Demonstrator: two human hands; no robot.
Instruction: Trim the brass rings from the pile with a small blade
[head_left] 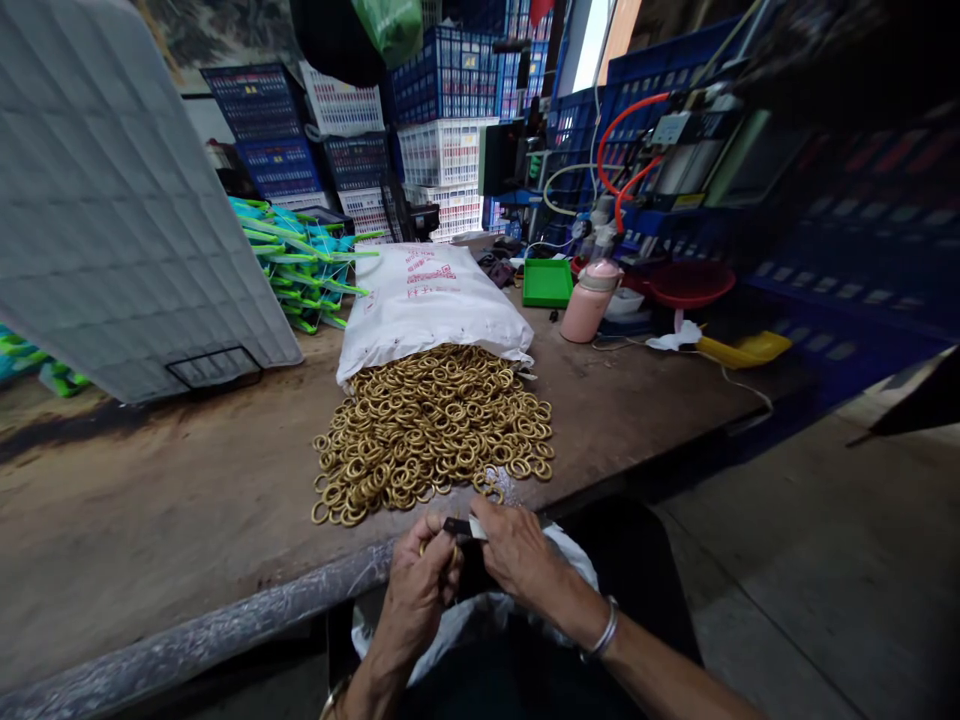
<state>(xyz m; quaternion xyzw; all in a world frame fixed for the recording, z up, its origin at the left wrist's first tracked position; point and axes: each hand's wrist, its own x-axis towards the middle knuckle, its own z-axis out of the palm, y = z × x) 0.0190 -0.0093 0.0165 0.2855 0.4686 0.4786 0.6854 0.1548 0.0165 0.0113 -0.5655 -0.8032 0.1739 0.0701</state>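
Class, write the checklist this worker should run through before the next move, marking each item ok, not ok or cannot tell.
1. Left hand has a ring: ok, held in the fingers.
2. Right hand grips the tool: ok, by its white end.
3. Left hand clear of the tool: not ok, its fingers are right by the dark end.
4. Tool's edge sound: cannot tell, too small.
5. Pile near the hands: ok, on the table just ahead.
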